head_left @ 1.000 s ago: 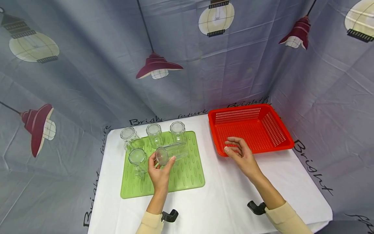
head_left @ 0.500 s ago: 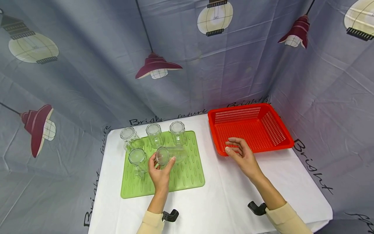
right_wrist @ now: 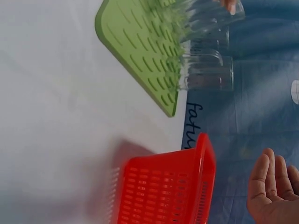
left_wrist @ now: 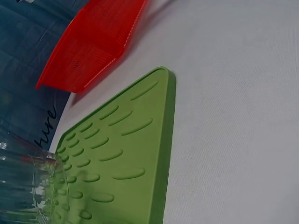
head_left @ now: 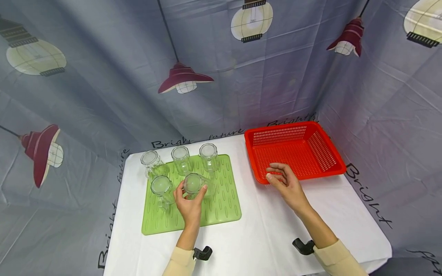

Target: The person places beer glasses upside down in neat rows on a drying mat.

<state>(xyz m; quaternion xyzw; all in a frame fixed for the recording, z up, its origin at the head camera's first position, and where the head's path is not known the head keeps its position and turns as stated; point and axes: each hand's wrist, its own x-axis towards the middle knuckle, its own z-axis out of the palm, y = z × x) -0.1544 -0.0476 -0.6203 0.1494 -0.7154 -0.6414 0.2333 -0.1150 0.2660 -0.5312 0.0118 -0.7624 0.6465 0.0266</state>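
Note:
My left hand (head_left: 188,209) grips a clear glass mug (head_left: 193,184) near its base, thumb on the right side and fingers on the left. The mug is tilted base up over the green drying mat (head_left: 221,209), its mouth lower and to the right. In the right wrist view the held mug (right_wrist: 205,18) slants down to the mat. Just left of it an upside-down glass mug (head_left: 162,186) stands on the mat. My right hand (head_left: 288,188) holds nothing, fingers loosely bent, in front of the red plastic basket (head_left: 255,163), overlapping its near rim in the head view.
Along the mat's back edge stand three more upside-down mugs: a left mug (head_left: 150,159), a middle mug (head_left: 181,155) and a right mug (head_left: 208,153). A white cloth (head_left: 248,237) covers the table. A grey printed curtain (head_left: 221,103) hangs close behind and at both sides.
The held mug has turned from lying nearly sideways to a steeper tilt, base up and mouth down toward the mat. My right hand has stayed in place.

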